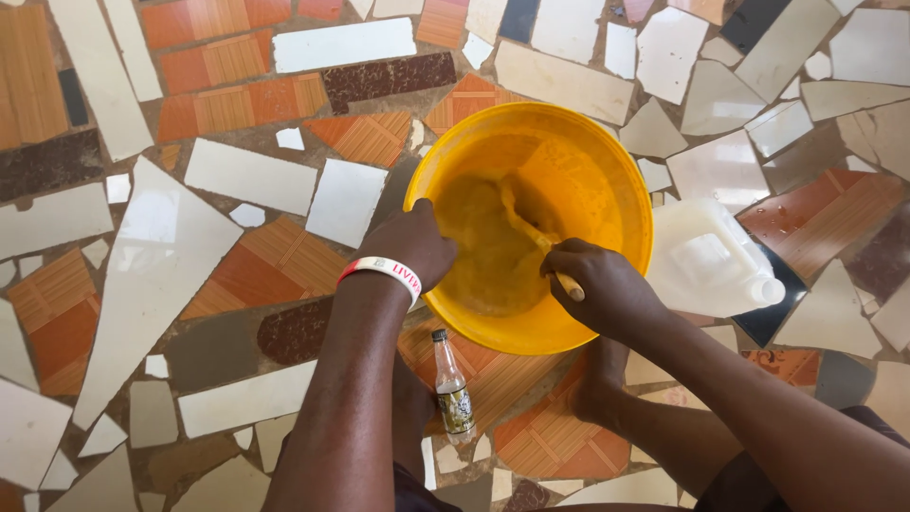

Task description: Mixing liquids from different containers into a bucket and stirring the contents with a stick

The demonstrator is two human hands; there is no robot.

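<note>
Round yellow plastic bowl (607,180) on broken-tile mosaic floor (152,256), holding orange-yellow batter (483,256). Left hand (409,243) clamped over near rim; right hand (599,284) fisted around pale wooden spoon (533,235). Best to keep strokes inside the wall. White plastic jerrycan (706,258) touches bowl's right; small glass bottle (452,387) stands near; open floor left

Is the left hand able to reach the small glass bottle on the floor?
Probably yes. The left hand grips the yellow bowl's rim, and the small bottle stands nearby below it, nothing between them.
</note>
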